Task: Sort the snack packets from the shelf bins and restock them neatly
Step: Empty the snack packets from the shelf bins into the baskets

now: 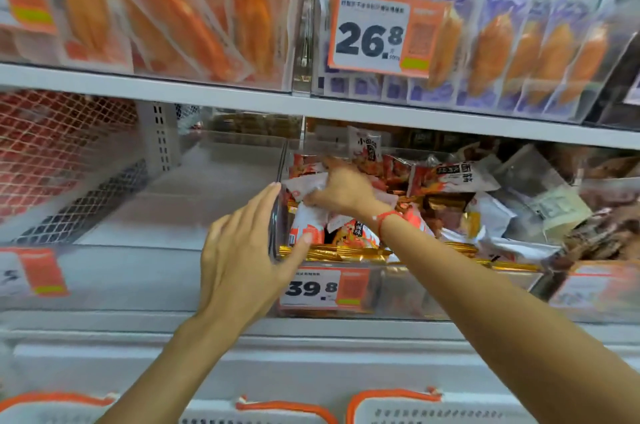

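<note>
Centrally, white shelf [207, 101] edge; clear bin [408, 292] of snack packets [446, 177] mid-right, bare compartment left. Left hand [242, 250] spread flat, clasping bin's left wall. Right hand [341, 189] pinches white packet [303, 185] inside.

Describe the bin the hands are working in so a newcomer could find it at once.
Find the white shelf under the big 26.8 price tag. Below it sits a clear bin heaped with red-and-white snack packets over gold ones. Unlike the bare clear bin to its left, it carries a 39.8 tag on its front.
</note>
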`<move>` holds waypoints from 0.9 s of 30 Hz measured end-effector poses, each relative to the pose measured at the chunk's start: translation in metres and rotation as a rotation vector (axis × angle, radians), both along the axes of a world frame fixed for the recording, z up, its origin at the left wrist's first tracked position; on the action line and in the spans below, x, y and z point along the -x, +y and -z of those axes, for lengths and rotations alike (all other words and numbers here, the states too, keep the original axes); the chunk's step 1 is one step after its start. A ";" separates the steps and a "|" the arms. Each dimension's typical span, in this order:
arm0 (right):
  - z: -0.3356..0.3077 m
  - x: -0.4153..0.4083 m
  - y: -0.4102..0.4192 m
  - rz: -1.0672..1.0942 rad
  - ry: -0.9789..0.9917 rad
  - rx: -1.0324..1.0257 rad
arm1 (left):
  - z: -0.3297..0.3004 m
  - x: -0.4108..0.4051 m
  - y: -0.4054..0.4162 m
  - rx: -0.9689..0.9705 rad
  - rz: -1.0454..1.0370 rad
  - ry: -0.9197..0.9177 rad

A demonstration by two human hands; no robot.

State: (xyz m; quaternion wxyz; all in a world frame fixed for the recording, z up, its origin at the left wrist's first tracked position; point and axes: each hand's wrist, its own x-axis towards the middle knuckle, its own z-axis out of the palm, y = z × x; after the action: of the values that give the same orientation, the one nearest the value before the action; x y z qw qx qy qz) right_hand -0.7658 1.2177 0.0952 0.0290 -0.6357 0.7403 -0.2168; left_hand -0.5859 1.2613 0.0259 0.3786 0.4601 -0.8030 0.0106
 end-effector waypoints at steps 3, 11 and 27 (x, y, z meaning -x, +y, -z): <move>-0.001 0.013 0.030 0.065 -0.102 0.096 | -0.002 -0.004 -0.001 -0.029 0.060 -0.003; -0.012 0.075 0.147 0.135 -0.388 0.560 | -0.031 0.010 0.023 0.078 0.209 0.083; -0.001 0.129 0.255 0.039 -0.303 0.083 | -0.050 0.144 -0.014 -0.756 0.296 -0.174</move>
State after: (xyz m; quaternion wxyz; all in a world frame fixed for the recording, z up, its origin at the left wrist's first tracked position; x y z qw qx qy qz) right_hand -0.8951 1.4729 0.0959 0.1099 -0.5819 0.7301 -0.3410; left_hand -0.7304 1.2470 0.0762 0.1111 0.4439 -0.8368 -0.3006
